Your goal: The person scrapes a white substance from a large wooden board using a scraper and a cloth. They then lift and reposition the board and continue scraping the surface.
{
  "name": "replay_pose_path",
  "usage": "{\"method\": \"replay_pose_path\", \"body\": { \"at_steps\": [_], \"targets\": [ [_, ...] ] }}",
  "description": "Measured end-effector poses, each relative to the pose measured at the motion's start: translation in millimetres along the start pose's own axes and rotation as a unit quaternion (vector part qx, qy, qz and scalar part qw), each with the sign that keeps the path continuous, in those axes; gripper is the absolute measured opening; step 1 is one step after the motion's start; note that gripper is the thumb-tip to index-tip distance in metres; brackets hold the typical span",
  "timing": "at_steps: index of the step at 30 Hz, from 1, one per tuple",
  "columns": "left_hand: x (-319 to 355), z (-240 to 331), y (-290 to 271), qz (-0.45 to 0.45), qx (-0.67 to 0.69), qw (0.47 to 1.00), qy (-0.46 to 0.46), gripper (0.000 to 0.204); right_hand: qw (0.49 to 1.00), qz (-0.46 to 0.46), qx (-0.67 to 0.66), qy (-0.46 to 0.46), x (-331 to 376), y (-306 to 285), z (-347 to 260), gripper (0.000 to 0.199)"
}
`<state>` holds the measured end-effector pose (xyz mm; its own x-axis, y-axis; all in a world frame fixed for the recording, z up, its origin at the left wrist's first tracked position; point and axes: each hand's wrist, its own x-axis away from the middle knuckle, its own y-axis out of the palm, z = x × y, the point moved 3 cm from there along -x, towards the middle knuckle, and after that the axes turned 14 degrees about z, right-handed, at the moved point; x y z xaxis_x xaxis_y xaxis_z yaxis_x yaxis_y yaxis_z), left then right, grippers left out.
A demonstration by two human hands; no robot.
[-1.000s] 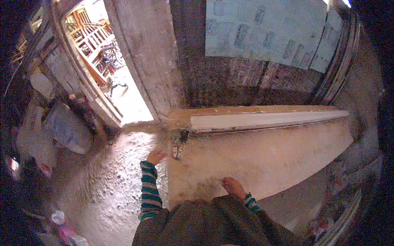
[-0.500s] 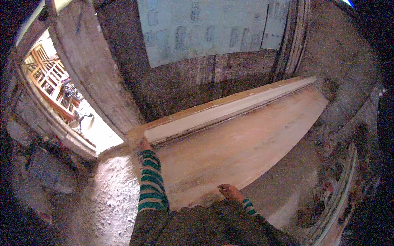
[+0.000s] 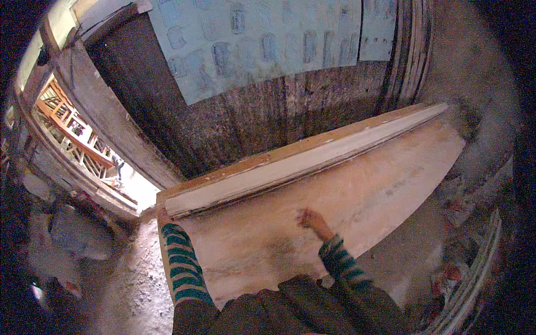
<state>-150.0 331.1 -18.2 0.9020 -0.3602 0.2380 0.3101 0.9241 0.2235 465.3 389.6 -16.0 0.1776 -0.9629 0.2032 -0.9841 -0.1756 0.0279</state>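
Along the tan table's (image 3: 346, 195) far edge, a long white strip (image 3: 301, 166); at its left end, left hand (image 3: 162, 214), grip impossible to tell; over mid-surface, right hand (image 3: 310, 219), loosely open, fingers bent.

A long, straight whitish bar (image 3: 307, 161) lies along the far edge of the dusty light-brown tabletop (image 3: 368, 184).

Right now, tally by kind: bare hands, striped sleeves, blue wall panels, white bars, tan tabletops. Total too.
Bare hands: 2 (left hand, right hand)
Green-and-pale striped cloth sleeves: 2 (left sleeve, right sleeve)
Pale blue flat wall panels: 2 (large panel, small panel)
Long white straight bar: 1
Long tan flat tabletop: 1
Total: 8
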Motion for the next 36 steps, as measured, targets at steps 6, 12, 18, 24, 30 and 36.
{"method": "replay_pose_path", "body": {
  "at_steps": [6, 12, 18, 24, 30, 36],
  "targets": [
    [8, 17, 31, -0.048, 0.001, 0.998, -0.048, 0.056, 0.951, 0.224, 0.058, -0.207, -153, -134, 11, 0.073],
    [-5, 12, -26, -0.007, -0.050, 0.998, -0.048, 0.058, 0.768, 0.100, 0.534, -0.340, -164, -91, -127, 0.115],
    [51, -44, 20, -0.025, 0.100, 0.990, -0.094, 0.060, 0.584, -0.140, 0.687, -0.409, -204, -74, -158, 0.137],
    [144, -128, 71, -0.058, 0.166, 0.976, -0.128, 0.061, 0.577, -0.233, 0.690, -0.369, -200, -26, -170, 0.132],
    [239, -161, 108, 0.053, 0.096, 0.994, 0.026, 0.071, 0.613, -0.262, 0.632, -0.396, -181, -25, -183, 0.098],
    [379, -3, 152, -0.080, -0.423, 0.739, 0.519, 0.095, 0.589, -0.284, 0.645, -0.395, -138, -41, -184, 0.122]
  ]
}}
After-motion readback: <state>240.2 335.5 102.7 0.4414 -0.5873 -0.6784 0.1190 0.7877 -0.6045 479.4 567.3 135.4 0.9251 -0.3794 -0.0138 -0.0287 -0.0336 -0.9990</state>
